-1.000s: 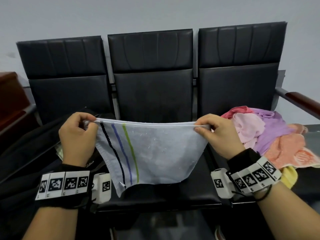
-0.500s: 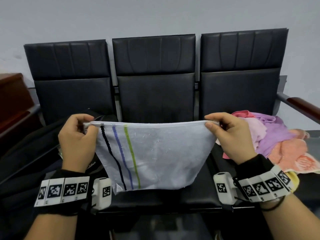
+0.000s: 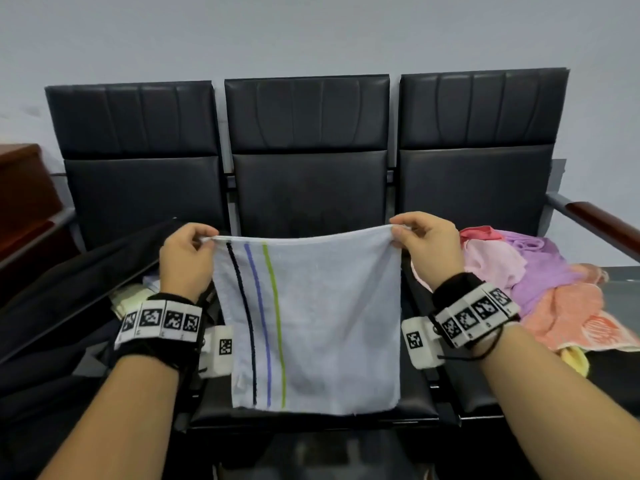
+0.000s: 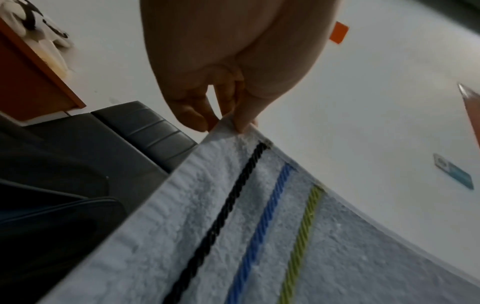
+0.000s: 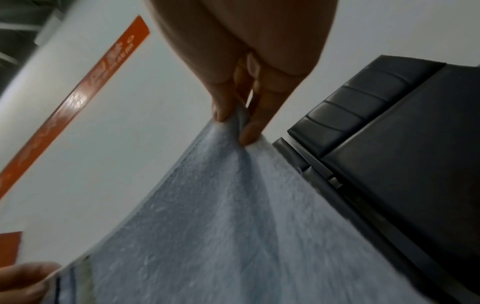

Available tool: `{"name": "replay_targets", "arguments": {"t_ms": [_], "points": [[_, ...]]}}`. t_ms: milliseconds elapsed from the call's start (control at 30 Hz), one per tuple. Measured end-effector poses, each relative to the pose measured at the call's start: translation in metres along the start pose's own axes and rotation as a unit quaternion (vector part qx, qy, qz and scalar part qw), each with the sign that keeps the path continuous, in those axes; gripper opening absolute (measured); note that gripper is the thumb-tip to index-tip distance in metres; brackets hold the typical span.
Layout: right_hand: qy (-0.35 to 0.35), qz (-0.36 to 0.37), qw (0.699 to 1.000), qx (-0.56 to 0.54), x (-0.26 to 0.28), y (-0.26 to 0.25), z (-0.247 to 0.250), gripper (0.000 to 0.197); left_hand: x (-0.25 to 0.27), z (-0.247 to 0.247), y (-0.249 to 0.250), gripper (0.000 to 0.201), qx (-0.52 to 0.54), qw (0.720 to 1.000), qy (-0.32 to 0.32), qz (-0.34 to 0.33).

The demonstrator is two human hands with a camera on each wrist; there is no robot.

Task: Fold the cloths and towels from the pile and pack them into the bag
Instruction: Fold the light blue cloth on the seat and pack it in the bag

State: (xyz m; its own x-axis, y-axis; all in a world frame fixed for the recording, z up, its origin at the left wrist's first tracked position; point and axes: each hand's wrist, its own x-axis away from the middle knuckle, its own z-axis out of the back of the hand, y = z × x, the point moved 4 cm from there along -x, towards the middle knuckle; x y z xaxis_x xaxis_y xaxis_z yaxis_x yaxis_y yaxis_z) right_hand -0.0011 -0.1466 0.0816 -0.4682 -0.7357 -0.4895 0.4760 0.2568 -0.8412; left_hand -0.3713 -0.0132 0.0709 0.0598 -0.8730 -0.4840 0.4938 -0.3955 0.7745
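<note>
Left hand (image 3: 185, 259) and right hand (image 3: 427, 249) each pinch a top corner of the striped towel (image 3: 311, 323) (hanging flat between them) above the bench (image 3: 311, 415).

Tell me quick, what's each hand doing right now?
Left hand: pinching the striped towel's top left corner.
Right hand: pinching its top right corner.

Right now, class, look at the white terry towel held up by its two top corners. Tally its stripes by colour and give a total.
On the white terry towel:
black cord stripe: 1
blue cord stripe: 1
green cord stripe: 1
Total: 3
</note>
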Motion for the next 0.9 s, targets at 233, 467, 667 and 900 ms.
{"name": "replay_targets", "arguments": {"t_ms": [233,467,667,900], "points": [[0.051,0.078,0.995,-0.026,-0.016,-0.028,0.018,0.017,-0.023,0.024,0.03,0.023,0.052,0.992,0.059,-0.098],[-0.026,0.028,0.999,-0.006,0.045,0.024,0.019,0.032,0.027,0.009,-0.016,0.031,0.056,0.996,-0.023,-0.067],[-0.212,-0.124,0.967,0.068,0.103,0.093,0.013,0.025,0.083,-0.022,-0.081,0.027,-0.075,0.96,-0.257,0.083],[-0.258,-0.173,0.948,0.074,0.113,0.121,0.009,0.019,0.11,-0.036,-0.113,0.018,-0.07,0.925,-0.327,0.179]]}}
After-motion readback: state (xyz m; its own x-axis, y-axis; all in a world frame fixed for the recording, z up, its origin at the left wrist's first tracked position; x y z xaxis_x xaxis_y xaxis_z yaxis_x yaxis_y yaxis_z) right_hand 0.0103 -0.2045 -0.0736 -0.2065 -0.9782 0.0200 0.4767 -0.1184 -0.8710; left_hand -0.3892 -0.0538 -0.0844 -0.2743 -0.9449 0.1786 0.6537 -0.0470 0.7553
